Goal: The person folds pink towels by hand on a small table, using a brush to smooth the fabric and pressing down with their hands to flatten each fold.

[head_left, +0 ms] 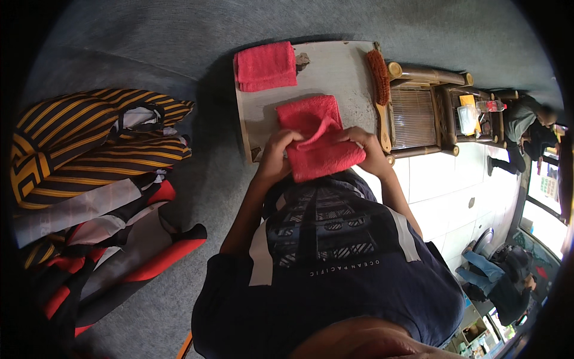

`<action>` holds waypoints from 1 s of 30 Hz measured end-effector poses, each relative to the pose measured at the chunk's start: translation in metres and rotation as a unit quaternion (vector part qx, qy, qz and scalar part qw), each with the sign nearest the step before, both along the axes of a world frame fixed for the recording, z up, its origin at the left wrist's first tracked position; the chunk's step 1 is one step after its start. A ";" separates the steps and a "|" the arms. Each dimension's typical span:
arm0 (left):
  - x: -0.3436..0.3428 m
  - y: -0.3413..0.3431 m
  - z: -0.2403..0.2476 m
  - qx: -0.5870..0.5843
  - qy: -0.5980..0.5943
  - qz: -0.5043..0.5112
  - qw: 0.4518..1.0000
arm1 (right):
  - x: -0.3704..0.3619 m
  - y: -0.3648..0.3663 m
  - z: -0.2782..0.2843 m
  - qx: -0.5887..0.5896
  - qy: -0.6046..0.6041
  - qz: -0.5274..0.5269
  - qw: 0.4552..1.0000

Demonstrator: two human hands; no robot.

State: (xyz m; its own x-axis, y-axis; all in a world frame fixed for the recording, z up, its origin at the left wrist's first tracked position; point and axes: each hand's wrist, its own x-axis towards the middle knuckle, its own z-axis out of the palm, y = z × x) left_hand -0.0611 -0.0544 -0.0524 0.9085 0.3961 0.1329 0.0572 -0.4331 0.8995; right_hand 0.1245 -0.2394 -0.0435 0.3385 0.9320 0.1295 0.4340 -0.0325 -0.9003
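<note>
A pinkish-red terry towel (326, 160) is gripped between my two hands, partly folded, at the near edge of a small worn white table (254, 122). The fingers of my left hand (278, 151) are closed on its left side. My right hand (366, 147) pinches it on the right. A raised fold of cloth stands up between the hands, and the towel's far part rests over the table. Beyond it, at the far left corner, lies another red towel (266, 67), folded into a neat rectangle.
A wooden-handled brush (379, 81) with reddish-brown bristles lies along the table's right edge. Bamboo furniture (412, 116) stands to the right, bearing a plastic container (468, 119) and a bottle (491, 106). Striped clothing (89, 143) hangs at left. Other people sit far right.
</note>
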 end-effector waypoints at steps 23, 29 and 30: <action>-0.025 -0.010 -0.028 -0.109 0.057 0.095 0.988 | -0.008 0.018 -0.020 0.022 0.026 -0.050 0.998; 0.018 0.008 -0.028 -0.043 -0.008 0.213 0.976 | -0.005 0.065 -0.014 -0.051 -0.008 -0.197 0.979; 0.024 0.012 -0.028 -0.022 -0.005 0.224 0.974 | -0.002 0.073 -0.016 -0.088 -0.031 -0.202 0.975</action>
State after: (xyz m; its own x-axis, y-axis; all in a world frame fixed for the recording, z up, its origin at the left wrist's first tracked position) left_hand -0.0373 -0.0426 -0.0799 0.6415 0.7585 0.1150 0.2227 -0.3276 0.9182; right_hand 0.1222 -0.1668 -0.0600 0.6794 0.7337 0.0106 0.4067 -0.3644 -0.8377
